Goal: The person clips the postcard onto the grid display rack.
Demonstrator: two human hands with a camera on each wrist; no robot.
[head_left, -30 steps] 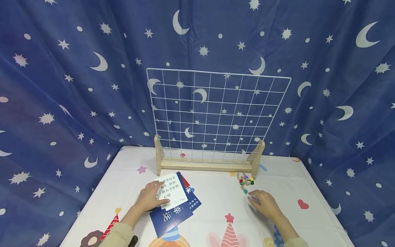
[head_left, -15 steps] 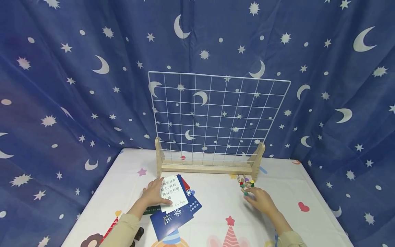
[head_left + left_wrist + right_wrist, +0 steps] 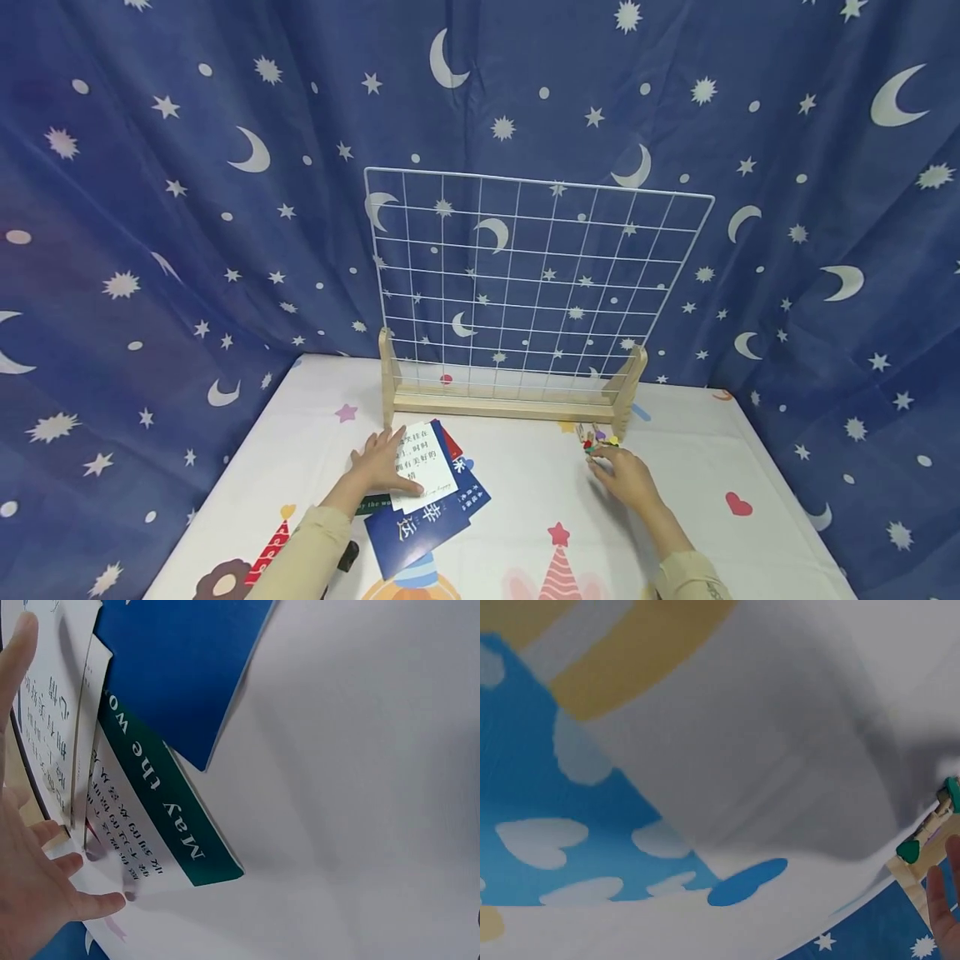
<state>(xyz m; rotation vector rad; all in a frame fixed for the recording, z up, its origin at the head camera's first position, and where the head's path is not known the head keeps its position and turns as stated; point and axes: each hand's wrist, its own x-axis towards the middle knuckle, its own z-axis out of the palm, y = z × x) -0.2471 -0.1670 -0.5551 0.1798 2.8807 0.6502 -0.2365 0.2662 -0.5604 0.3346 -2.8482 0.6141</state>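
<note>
My left hand (image 3: 375,468) lies over the left side of a white card (image 3: 426,468) with Chinese writing, fingers spread. This card tops a small pile with blue cards (image 3: 411,540) and a red one (image 3: 452,445). A green-banded card (image 3: 180,832) reading "May the wo…" sticks out below in the left wrist view. My right hand (image 3: 628,482) reaches to a cluster of small wooden clips (image 3: 600,436) with coloured heart tops, fingertips at a green-topped clip. In the right wrist view, fingers (image 3: 939,904) show at the edge beside clips with green hearts (image 3: 908,851).
A white wire grid panel (image 3: 536,181) stands in a wooden base (image 3: 502,406) at the back of the table. The tablecloth (image 3: 525,487) has party prints. Behind and at both sides hangs a blue curtain (image 3: 225,192) with moons and stars.
My right hand has moved forward and left to the clips, and the nearest green-topped clip has shifted toward the cluster. My left hand has slid slightly forward and right over the cards.
</note>
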